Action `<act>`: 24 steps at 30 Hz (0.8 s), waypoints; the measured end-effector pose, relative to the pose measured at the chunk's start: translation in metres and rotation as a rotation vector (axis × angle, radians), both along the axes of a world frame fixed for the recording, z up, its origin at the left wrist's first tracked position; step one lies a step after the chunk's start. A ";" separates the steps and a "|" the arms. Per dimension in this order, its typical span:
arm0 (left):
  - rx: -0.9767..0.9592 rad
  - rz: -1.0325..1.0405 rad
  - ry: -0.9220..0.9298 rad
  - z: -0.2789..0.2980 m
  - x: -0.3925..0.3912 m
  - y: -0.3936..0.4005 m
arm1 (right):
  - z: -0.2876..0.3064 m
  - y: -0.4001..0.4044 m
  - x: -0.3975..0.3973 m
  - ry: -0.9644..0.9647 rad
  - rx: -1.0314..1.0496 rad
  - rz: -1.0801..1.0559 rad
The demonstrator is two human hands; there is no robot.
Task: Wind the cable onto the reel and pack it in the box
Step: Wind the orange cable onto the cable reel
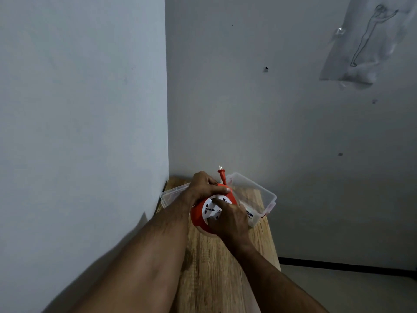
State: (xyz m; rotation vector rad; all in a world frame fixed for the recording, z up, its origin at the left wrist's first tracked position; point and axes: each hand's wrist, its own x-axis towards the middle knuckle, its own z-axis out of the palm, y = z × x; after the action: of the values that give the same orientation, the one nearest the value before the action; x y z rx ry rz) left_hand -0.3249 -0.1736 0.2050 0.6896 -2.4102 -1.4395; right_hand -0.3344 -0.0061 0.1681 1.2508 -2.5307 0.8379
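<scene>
An orange cable reel (196, 213) with a white socket face is held above the wooden table (209, 272). My left hand (204, 185) grips its far rim, thumb laid across the top. My right hand (230, 219) lies on the white face with fingers spread over it. The orange plug (222, 173) sticks up behind my left hand, prongs pointing upward. A clear plastic box (259, 193) stands open just behind the reel. The wound cable is hidden by my hands.
The narrow table fits into a corner: one wall runs along its left side, another behind it. A clear lid (170, 195) lies left of the box by the wall. Floor drops away on the right. A plastic sheet hangs on the right wall.
</scene>
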 end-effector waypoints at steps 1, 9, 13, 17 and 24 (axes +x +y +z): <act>-0.004 -0.001 -0.009 -0.001 0.000 0.000 | -0.001 -0.001 0.002 -0.020 -0.016 -0.011; 0.001 -0.030 -0.037 -0.002 0.002 -0.004 | -0.007 -0.006 0.004 -0.105 -0.057 -0.065; -0.009 -0.044 -0.048 0.000 0.003 -0.004 | -0.006 -0.010 0.011 -0.160 -0.128 -0.119; 0.009 -0.026 -0.043 0.000 0.008 -0.005 | -0.013 -0.011 0.012 -0.132 -0.143 -0.096; 0.126 0.045 0.029 -0.011 0.022 -0.011 | -0.026 0.018 -0.010 0.242 -0.173 0.127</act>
State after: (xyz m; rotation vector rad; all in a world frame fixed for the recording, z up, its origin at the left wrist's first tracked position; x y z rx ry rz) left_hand -0.3033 -0.1842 0.1941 0.7407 -2.2826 -1.5821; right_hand -0.3448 0.0123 0.1418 1.3759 -2.1626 0.8535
